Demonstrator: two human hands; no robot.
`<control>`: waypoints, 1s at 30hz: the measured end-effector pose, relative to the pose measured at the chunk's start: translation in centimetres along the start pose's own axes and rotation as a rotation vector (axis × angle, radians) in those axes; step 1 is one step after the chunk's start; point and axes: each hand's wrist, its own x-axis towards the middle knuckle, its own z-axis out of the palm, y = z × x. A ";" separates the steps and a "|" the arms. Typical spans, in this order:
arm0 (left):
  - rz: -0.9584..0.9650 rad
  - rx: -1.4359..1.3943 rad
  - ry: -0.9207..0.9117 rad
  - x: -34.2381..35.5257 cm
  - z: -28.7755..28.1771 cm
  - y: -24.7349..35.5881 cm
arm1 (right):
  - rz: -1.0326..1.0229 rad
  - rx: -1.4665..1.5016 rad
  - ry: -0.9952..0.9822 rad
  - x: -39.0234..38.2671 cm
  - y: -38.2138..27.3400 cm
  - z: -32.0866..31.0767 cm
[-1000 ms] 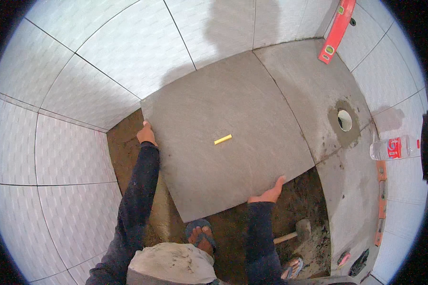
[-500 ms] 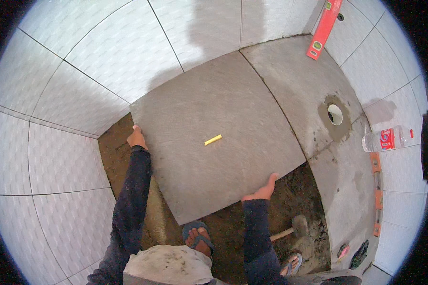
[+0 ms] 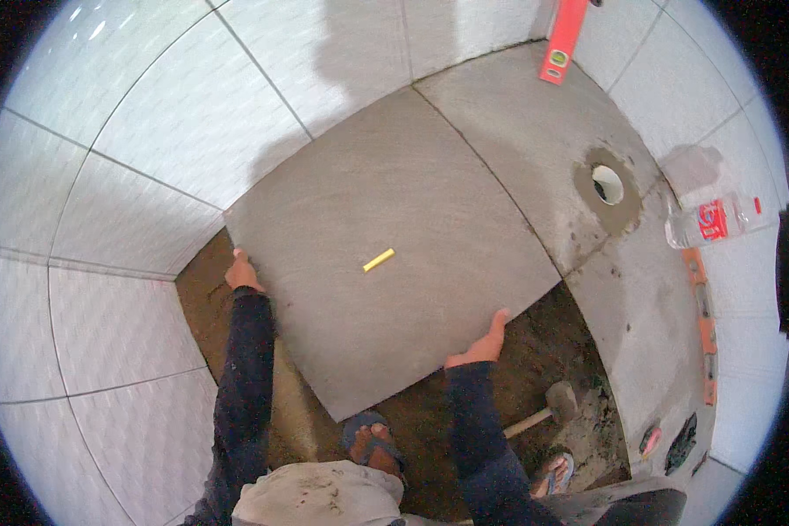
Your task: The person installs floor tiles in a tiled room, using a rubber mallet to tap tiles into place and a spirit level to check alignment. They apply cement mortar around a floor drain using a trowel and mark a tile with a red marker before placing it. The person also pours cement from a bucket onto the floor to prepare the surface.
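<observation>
A large grey floor tile (image 3: pixel 386 193) lies in front of me, its far edge along the white wall. My left hand (image 3: pixel 244 272) grips the tile's left edge, thumb on top and fingers hidden underneath. At the near right edge my right hand (image 3: pixel 482 344) holds on in the same way, with its thumb along the rim. On the tile's face rests a short yellow stick (image 3: pixel 379 260), like chalk or crayon. Below the near edge, a mallet (image 3: pixel 559 401) lies on the dark bedding (image 3: pixel 535 351).
Laid grey tiles (image 3: pixel 622 324) adjoin on the right, one with a round drain pipe (image 3: pixel 607 184). A red spirit level (image 3: pixel 563 44) leans at the far wall; an orange level (image 3: pixel 707 333) lies along the right wall, near a clear bottle (image 3: pixel 714 221). My sandalled foot (image 3: pixel 375 443) is close to the tile's near corner.
The whole view has shifted and turned slightly. Both hands keep their hold, and the tile looks nearly unmoved against its neighbours.
</observation>
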 end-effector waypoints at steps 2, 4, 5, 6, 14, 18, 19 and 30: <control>0.036 0.059 -0.005 0.4 0.1 -0.2 | -0.067 -0.046 -0.035 -0.1 0.2 0.1; 0.088 0.072 0.062 1.1 -0.2 -0.6 | -0.037 -0.049 -0.114 -0.1 0.4 0.1; 0.118 0.060 0.111 1.6 -0.4 -0.9 | -0.053 -0.038 -0.151 0.0 0.5 0.0; 0.122 0.088 0.075 1.9 0.0 -1.5 | -0.023 -0.035 -0.129 0.2 0.6 0.0; 0.239 0.204 -0.128 4.0 -1.0 -1.6 | -0.004 0.113 -0.228 1.5 0.6 -1.0; 0.110 0.303 -0.162 4.5 -1.2 -0.3 | 0.010 0.062 -0.063 2.5 0.9 -1.6; 0.130 0.294 -0.203 4.8 -1.3 -0.1 | 0.026 0.050 -0.007 2.8 1.1 -1.7; 0.141 0.207 -0.167 5.5 -1.3 -0.2 | 0.039 -0.056 0.080 2.8 1.0 -1.5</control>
